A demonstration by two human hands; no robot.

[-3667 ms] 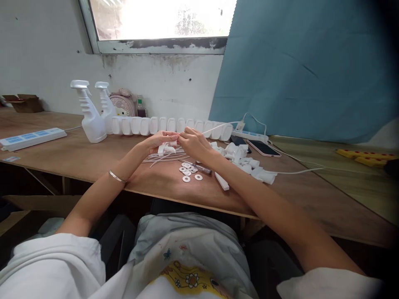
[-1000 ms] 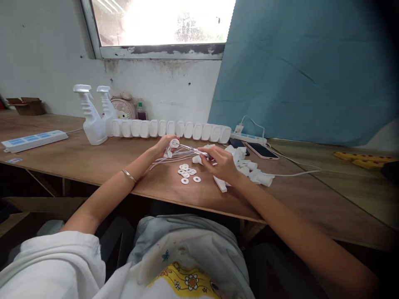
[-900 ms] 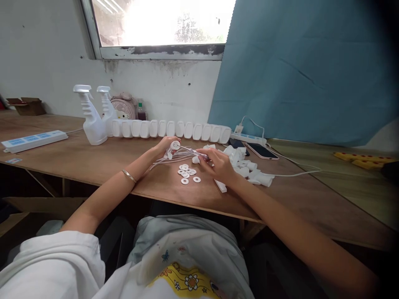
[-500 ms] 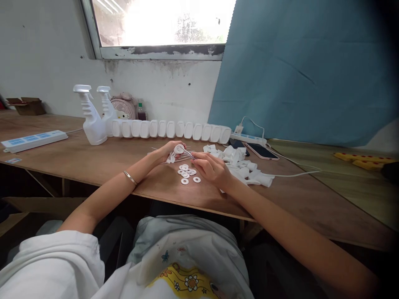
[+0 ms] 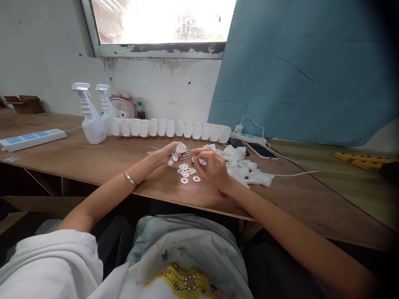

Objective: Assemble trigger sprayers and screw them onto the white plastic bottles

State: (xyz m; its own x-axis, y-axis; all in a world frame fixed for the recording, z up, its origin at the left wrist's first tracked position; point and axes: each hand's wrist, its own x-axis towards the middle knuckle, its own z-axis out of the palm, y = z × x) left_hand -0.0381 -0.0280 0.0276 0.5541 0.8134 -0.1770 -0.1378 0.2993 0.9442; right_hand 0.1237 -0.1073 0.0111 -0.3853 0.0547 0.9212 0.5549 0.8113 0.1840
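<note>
My left hand is closed around a white spray trigger head, its round open end facing up and to the right. My right hand pinches a thin greyish rod-like piece; its far tip reaches the round end of the trigger head. Whether this piece is tweezers or a thin tube I cannot make out. Just below the hands lie several flat white ring washers in a small loose pile, with a couple apart from it. Thin clear tubes lie behind my left hand.
White trigger heads are heaped right of my right hand. A row of white bottles lies along the back, next to two upright spray bottles. A phone, a cable and a power strip also lie on the table.
My right hand has turned and its fingers have curled more around the thin piece. The trigger head in my left hand has tilted slightly. The washers stay put.
</note>
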